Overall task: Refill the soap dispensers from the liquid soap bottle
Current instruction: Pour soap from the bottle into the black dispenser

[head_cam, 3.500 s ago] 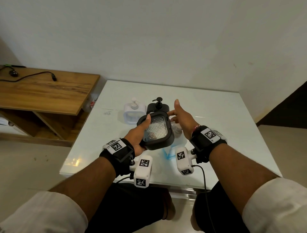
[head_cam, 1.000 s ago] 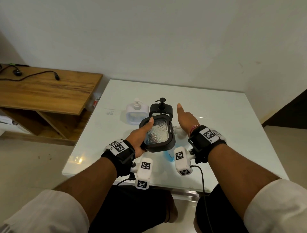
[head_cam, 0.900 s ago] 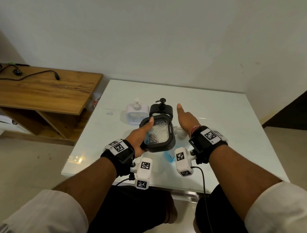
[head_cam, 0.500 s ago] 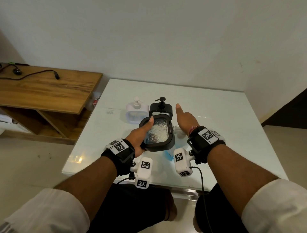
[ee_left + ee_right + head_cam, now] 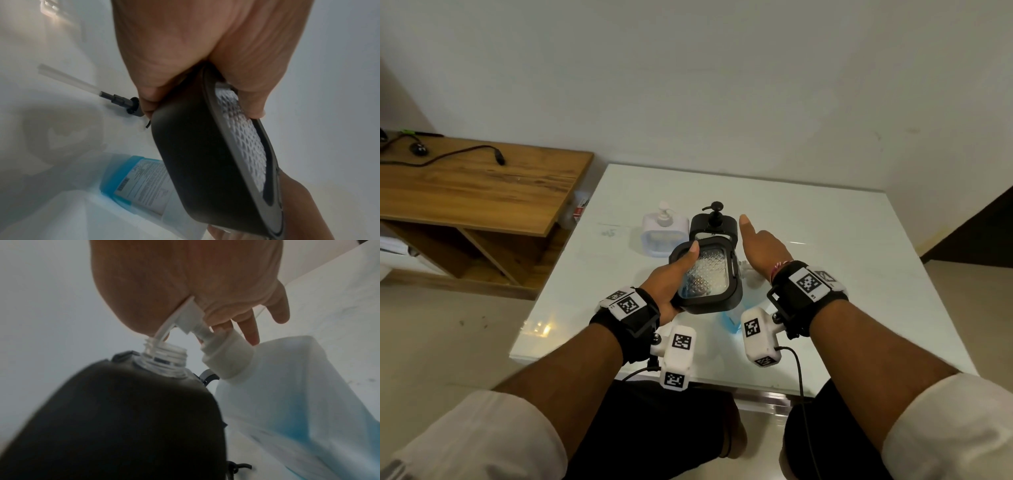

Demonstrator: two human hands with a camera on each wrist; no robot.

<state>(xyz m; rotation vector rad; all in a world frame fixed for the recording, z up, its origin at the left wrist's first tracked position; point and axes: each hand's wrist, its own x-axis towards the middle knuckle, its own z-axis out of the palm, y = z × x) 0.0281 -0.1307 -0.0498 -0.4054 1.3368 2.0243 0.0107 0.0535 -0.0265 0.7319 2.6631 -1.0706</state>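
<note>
- Left hand [image 5: 673,275] grips a black dispenser [image 5: 709,279] at frame centre, tilted above the table [image 5: 842,240], thumb on its clear patterned face, fingers curled round the back.
- In the left wrist view the same hand [image 5: 205,48] clasps the dispenser [image 5: 205,162] by its upper end.
- Right hand [image 5: 760,245], just right of it, presses down on the white pump [image 5: 189,313] of the soap bottle [image 5: 298,402] with its palm; fingers [image 5: 249,327] are loosely extended past the pump collar, the thumb pointing to the top of the frame.
- Pump spout [image 5: 162,331] dips into the dispenser's open threaded neck [image 5: 164,360].
- Soap bottle, translucent with blue liquid low inside, stands on the table directly below and right of the held dispenser; only a blue sliver [image 5: 729,320] shows in the head view.
- Removed black pump with its clear tube [image 5: 86,86] lies on the table at the left wrist view's left.
- Second black dispenser [image 5: 714,222] and a white dispenser [image 5: 662,234] stand side by side, just above the hands.
- Wooden shelf [image 5: 476,185] with a black cable [image 5: 465,152] fills the upper left.
</note>
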